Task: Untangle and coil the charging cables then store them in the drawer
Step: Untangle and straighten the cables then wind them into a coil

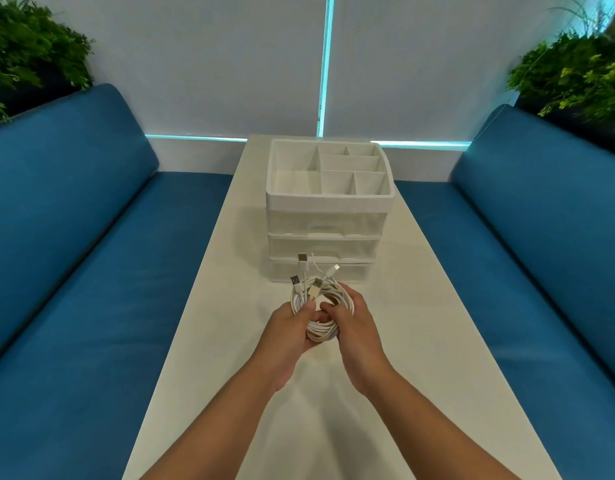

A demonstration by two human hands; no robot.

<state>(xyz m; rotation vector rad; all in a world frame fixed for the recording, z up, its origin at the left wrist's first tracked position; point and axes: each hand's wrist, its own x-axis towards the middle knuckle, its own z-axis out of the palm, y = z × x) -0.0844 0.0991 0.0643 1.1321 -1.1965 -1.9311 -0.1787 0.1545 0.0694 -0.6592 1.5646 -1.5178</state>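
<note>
Gripping coiled cables (320, 308) w/ left hand (288, 336) & right hand (356, 332) (plugs up), near drawer unit (325, 233).

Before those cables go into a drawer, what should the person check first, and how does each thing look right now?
1. White cables wound into a coil: ok.
2. Left hand and right hand both hold the coil: ok.
3. Plug ends tucked in: not ok, several stick out the top.
4. A drawer open on the drawer unit: not ok, all appear closed.
5. Drawer roomy enough for the coil: cannot tell.
6. White table bare between coil and unit: ok.
</note>
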